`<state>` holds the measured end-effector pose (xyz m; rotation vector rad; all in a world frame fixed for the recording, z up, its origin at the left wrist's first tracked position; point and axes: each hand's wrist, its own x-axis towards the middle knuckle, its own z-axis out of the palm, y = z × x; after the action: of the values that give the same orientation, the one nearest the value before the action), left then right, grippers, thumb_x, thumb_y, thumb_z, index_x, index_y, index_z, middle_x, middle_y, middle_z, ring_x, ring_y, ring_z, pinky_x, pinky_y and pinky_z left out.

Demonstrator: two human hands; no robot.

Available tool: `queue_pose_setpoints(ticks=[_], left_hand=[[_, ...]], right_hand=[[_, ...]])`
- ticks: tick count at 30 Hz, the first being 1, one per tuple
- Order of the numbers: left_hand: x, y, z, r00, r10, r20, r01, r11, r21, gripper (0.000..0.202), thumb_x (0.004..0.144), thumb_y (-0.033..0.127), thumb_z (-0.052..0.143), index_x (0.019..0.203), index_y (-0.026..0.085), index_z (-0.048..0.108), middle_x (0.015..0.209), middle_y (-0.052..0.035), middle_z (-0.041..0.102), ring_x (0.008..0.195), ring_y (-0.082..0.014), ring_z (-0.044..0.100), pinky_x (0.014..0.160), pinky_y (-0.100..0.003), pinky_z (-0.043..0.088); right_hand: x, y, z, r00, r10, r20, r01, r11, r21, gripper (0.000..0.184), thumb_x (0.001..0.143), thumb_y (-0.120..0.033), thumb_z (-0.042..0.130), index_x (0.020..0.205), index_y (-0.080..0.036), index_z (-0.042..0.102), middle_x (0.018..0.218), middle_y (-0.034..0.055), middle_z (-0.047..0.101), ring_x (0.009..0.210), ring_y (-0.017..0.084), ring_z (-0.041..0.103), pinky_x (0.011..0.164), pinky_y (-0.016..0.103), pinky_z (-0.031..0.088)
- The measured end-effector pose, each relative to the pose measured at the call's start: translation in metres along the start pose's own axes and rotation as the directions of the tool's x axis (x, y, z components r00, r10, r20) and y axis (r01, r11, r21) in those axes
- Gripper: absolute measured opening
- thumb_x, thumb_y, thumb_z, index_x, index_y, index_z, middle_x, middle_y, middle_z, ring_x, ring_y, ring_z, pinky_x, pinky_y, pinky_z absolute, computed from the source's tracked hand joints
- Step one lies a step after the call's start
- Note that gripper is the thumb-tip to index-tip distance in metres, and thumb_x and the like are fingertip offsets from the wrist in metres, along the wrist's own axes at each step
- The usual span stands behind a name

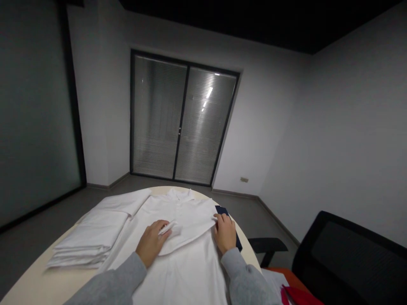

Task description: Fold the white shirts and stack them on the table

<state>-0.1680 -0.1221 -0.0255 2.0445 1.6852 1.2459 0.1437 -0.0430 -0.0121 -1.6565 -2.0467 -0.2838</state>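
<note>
A white collared shirt [178, 271] lies spread on the round table, collar at the far side. One sleeve lies across its upper front. My left hand [152, 242] is closed round the cuff end of that sleeve, slightly left of the shirt's middle. At the shirt's right edge, my right hand [225, 233] has its fingertips pinched on the white fabric near the sleeve's fold. A dark navy flat item [238, 242] shows partly behind my right hand; its kind is hidden.
Folded white garments [92, 231] are stacked on the left of the pale round table [28, 281]. A black mesh office chair [346, 254] stands at the right; its orange seat [286, 275] bears papers and a red item [300, 295]. Glazed doors [181, 118] are beyond.
</note>
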Motion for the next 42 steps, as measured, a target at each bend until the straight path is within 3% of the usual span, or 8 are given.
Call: queue_pose_setpoints(ticks=[8,11,15,20,26,33,38,42], left_hand=[[-0.001,-0.021,-0.012,0.869,-0.387,-0.308,0.288,0.903,-0.320,0.033,0.085,0.047,0.056,0.108,0.026,0.046,0.100,-0.0050,0.069,0.096,-0.0262,0.069,0.091,-0.041,0.058],[-0.001,-0.019,-0.015,0.863,-0.382,-0.330,0.288,0.910,-0.298,0.035,0.083,0.036,0.054,0.114,0.025,0.043,0.108,-0.0070,0.065,0.104,-0.0267,0.068,0.097,-0.042,0.057],[-0.007,-0.021,-0.018,0.897,-0.210,-0.389,0.233,0.972,0.013,0.047,0.077,0.015,0.049,0.123,0.022,0.046,0.122,-0.0105,0.055,0.123,-0.0278,0.058,0.113,-0.043,0.047],[-0.014,-0.031,-0.021,0.979,-0.179,-0.099,0.204,0.897,0.392,0.066,0.071,-0.005,0.046,0.129,0.025,0.059,0.135,-0.0096,0.049,0.125,-0.0251,0.054,0.106,-0.037,0.050],[-0.015,-0.032,-0.020,0.911,-0.253,0.326,-0.023,0.758,0.652,0.068,0.074,-0.009,0.044,0.125,0.028,0.069,0.135,-0.0089,0.061,0.123,-0.0310,0.051,0.089,-0.044,0.051],[-0.013,-0.031,-0.025,0.948,-0.192,0.253,-0.003,0.793,0.610,0.037,0.088,0.007,0.052,0.113,0.023,0.075,0.141,-0.0102,0.059,0.127,-0.0308,0.048,0.097,-0.044,0.049],[-0.012,-0.036,-0.021,0.955,-0.190,0.229,-0.002,0.764,0.645,0.053,0.083,-0.006,0.045,0.114,0.025,0.075,0.153,-0.0082,0.051,0.135,-0.0314,0.042,0.100,-0.047,0.048],[-0.015,-0.037,-0.022,0.942,-0.222,0.250,0.001,0.749,0.663,0.049,0.091,0.000,0.040,0.112,0.025,0.077,0.143,-0.0118,0.059,0.126,-0.0345,0.046,0.093,-0.050,0.048]], right_hand=[[0.000,0.018,0.018,0.976,0.216,-0.013,-0.215,0.975,0.048,0.050,0.087,-0.017,0.053,0.136,-0.018,0.060,0.128,0.0140,0.065,0.121,0.031,0.056,0.100,0.041,0.037],[0.002,0.023,0.020,0.969,0.243,0.036,-0.245,0.967,0.063,0.047,0.087,-0.021,0.054,0.133,-0.021,0.063,0.121,0.0115,0.071,0.117,0.031,0.060,0.098,0.042,0.037],[0.005,0.033,0.022,0.936,0.343,0.076,-0.349,0.932,0.096,0.040,0.092,-0.025,0.047,0.128,-0.023,0.065,0.108,0.0095,0.075,0.105,0.027,0.067,0.089,0.037,0.042],[0.004,0.042,0.028,0.908,0.399,0.130,-0.413,0.904,0.112,0.043,0.094,-0.027,0.044,0.132,-0.023,0.063,0.106,0.0124,0.077,0.095,0.028,0.071,0.080,0.035,0.043],[0.003,0.051,0.033,0.925,0.344,0.159,-0.371,0.909,0.192,0.053,0.089,-0.020,0.045,0.140,-0.019,0.059,0.107,0.0150,0.077,0.096,0.029,0.072,0.084,0.036,0.046],[-0.002,0.062,0.037,0.960,0.244,0.141,-0.279,0.888,0.366,0.053,0.090,-0.037,0.048,0.139,-0.022,0.061,0.096,0.0061,0.076,0.089,0.025,0.070,0.084,0.033,0.050],[-0.006,0.060,0.035,0.981,0.172,0.094,-0.196,0.846,0.496,0.059,0.091,-0.035,0.044,0.147,-0.024,0.059,0.115,0.0062,0.076,0.104,0.023,0.069,0.097,0.034,0.050],[-0.005,0.062,0.037,0.984,0.159,0.076,-0.173,0.796,0.579,0.058,0.085,-0.028,0.041,0.133,-0.016,0.071,0.120,0.0095,0.075,0.113,0.022,0.068,0.106,0.032,0.048]])
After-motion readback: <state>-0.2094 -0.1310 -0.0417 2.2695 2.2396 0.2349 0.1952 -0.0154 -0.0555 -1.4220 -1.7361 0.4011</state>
